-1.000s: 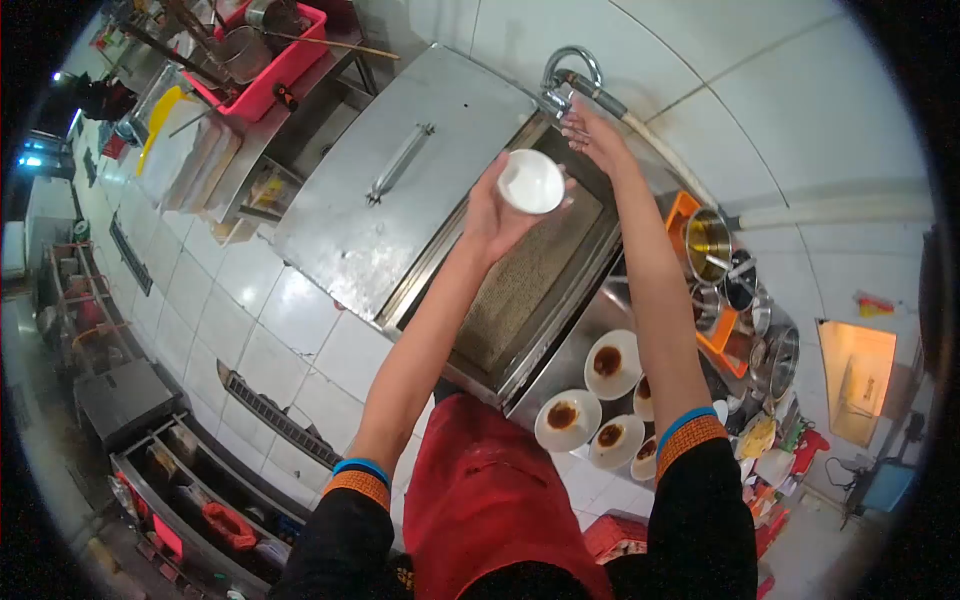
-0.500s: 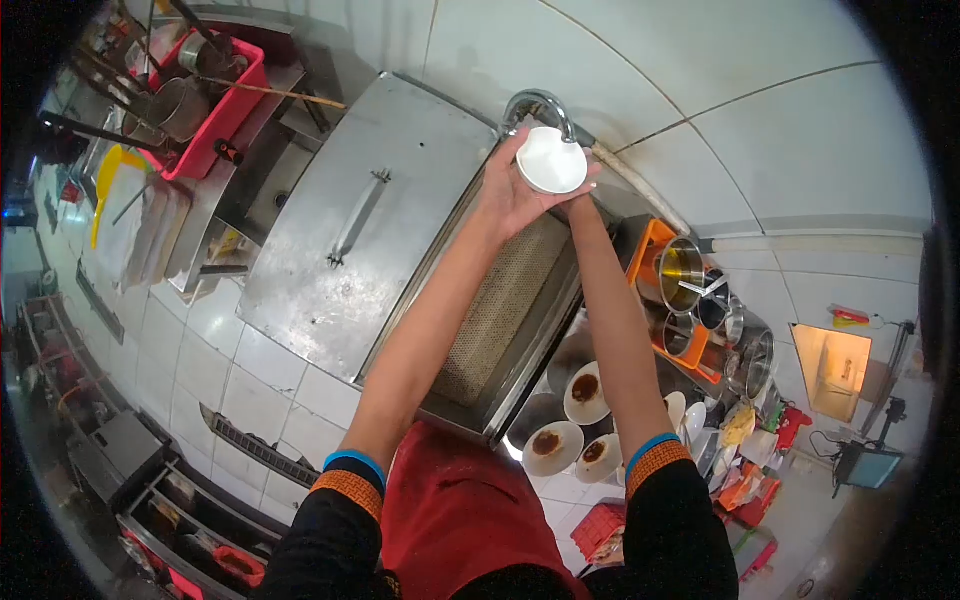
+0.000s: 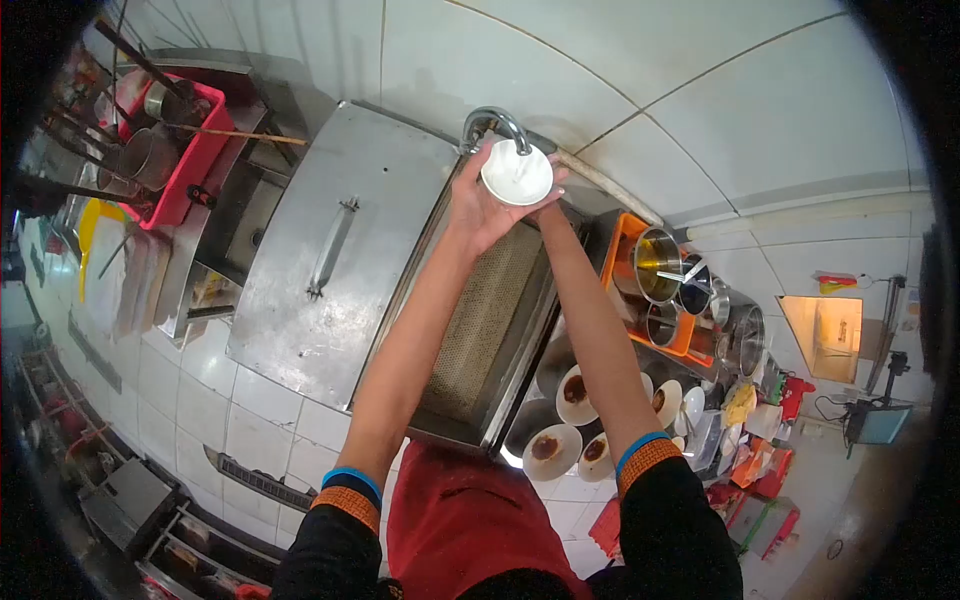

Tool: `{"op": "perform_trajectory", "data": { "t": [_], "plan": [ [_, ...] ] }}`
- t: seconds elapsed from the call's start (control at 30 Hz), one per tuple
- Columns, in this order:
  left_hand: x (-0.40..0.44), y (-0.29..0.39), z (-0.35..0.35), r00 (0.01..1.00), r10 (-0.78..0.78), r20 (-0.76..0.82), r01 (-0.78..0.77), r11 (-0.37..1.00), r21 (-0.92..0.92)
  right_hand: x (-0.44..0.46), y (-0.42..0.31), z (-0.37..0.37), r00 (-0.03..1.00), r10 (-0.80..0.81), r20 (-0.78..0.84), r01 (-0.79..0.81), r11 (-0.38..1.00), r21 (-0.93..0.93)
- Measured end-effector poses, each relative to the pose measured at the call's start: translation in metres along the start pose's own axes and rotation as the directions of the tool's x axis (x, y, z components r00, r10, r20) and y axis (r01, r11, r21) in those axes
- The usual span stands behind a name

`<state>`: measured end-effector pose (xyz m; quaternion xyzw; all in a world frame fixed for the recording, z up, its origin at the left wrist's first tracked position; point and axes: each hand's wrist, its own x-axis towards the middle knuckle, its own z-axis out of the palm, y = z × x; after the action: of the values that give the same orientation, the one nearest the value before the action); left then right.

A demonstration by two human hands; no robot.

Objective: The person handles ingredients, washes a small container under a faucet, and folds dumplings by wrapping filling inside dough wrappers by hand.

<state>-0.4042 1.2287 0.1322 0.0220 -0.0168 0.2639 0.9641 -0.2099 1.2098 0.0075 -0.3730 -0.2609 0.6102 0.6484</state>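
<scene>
Under the curved metal faucet point(image 3: 505, 122), a white bowl point(image 3: 517, 180) is held with its inside facing up, and water seems to run into it. My left hand point(image 3: 474, 205) grips the bowl from the left and below. My right hand point(image 3: 550, 200) is behind and below the bowl on its right side, mostly hidden; its fingers cannot be made out clearly. Below both hands lies a perforated metal panel point(image 3: 480, 320) inside the steel basin. White bowls with dark brown sauce point(image 3: 552, 452) stand to the right of the basin.
A steel lid point(image 3: 300, 270) with a handle covers the left part of the unit. A pink bin point(image 3: 200, 160) with ladles stands at the upper left. An orange basket point(image 3: 625, 240) with metal pots is right of my right forearm. The tiled wall point(image 3: 580, 60) rises behind the faucet.
My right hand has moved from the faucet's base to behind the bowl. The bowl has come under the faucet's spout, where water now seems to fall. The view has shifted to the right.
</scene>
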Motion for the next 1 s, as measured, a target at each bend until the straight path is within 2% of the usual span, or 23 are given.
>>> {"op": "perform_trajectory", "data": {
  "t": [0.37,0.8,1.0],
  "plan": [
    [-0.0007,-0.0019,-0.0010,0.999,0.005,-0.035,-0.003,0.999,0.042,-0.0003,0.0002,0.0012,0.997,0.002,0.080,0.000,1.000,-0.019],
    [0.0034,-0.0013,-0.0050,1.000,-0.008,-0.011,0.008,1.000,0.007,-0.0008,-0.0002,-0.0020,0.990,-0.003,0.140,0.009,0.999,-0.042],
    [0.0054,-0.0001,-0.0059,0.998,-0.007,-0.058,0.009,1.000,0.030,0.0003,-0.0013,-0.0040,0.987,-0.003,0.160,0.012,0.999,-0.050]
  ]
}}
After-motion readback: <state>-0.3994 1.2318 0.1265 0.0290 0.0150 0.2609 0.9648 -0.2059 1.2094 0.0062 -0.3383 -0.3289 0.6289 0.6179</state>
